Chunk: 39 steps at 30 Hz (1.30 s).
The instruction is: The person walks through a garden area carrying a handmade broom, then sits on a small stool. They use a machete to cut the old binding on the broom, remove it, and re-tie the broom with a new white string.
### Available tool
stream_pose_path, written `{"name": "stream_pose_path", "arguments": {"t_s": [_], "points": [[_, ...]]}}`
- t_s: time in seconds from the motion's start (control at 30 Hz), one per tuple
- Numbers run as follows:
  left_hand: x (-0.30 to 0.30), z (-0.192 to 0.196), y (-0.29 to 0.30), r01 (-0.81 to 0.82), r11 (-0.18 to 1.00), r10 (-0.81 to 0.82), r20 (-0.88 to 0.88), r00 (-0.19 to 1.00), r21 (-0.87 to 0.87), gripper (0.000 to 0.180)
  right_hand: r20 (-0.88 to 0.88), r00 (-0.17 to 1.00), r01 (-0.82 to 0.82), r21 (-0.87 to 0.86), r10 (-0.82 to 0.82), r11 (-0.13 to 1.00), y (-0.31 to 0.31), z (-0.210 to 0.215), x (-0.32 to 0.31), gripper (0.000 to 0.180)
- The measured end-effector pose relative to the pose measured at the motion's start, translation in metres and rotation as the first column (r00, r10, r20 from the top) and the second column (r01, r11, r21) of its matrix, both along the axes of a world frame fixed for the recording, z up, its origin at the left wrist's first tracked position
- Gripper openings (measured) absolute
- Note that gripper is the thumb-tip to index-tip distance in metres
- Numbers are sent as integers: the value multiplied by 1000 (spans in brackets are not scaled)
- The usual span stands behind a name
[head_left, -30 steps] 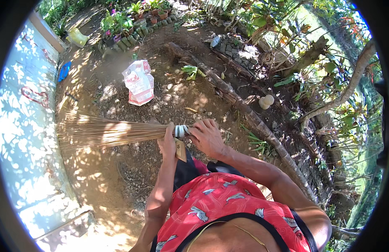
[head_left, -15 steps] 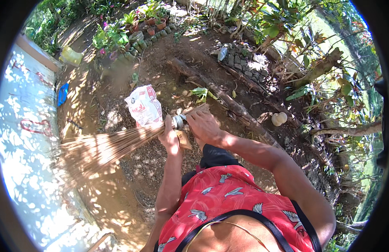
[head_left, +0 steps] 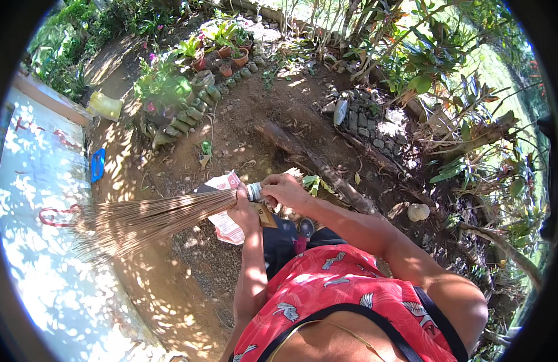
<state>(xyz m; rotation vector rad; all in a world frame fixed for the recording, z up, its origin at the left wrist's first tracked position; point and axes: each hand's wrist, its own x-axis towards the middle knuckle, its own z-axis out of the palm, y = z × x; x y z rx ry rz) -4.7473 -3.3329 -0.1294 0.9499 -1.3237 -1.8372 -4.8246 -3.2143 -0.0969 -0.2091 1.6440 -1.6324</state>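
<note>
Dirt ground point(head_left: 255, 130) fills the middle of a sunlit garden, brown and littered with dry leaves, with a pale concrete slab point(head_left: 31, 253) running along the left side and thick green plants crowding the top and right. Across the lower left stretches a stick broom point(head_left: 140, 220), a long bundle of thin brown ribs that fans out wide over the edge of the slab and narrows to a tight bound end with a pale cap near the middle of the view. The left hand point(head_left: 246, 211) is wrapped around the bundle just below that bound end, fingers closed on it. The right hand point(head_left: 282, 190) grips the capped end itself, fingers curled shut over it, touching the left hand. Under the broom and just beside the hands lies a crumpled red and white bag point(head_left: 225, 223) on the dirt. A fallen log point(head_left: 318, 166) lies slantwise past the hands. Farther off, a row of potted plants point(head_left: 228, 57) edged with stones stands at the top, a yellow container point(head_left: 105, 106) sits at the slab's corner, and a small blue object point(head_left: 98, 164) lies near it.
</note>
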Motion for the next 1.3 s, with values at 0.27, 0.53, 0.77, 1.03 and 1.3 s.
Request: {"name": "stream_pose_path", "arguments": {"t_s": [0.27,0.53,0.77,1.03,1.3], "points": [[-150,-2,-99,178,983,-178,8,984,-36,25,404,913,187,-288,-58,939,-63,-13,-131,11],[-243,13,-149,554,828,-544,-114,832,92,23,502,861,297,-362,-84,884,-84,15,-206,7],[-265,-6,-144,748,663,-742,-128,658,-4,17,185,931,323,-11,-316,946,-88,21,-214,31],[-237,-23,-99,563,819,-569,19,822,112,21,341,912,244,-8,-227,970,-41,-2,-192,23],[-218,-6,-51,650,728,-673,51,737,218,15,603,798,179,-202,-22,963,12,-5,-171,24]]}}
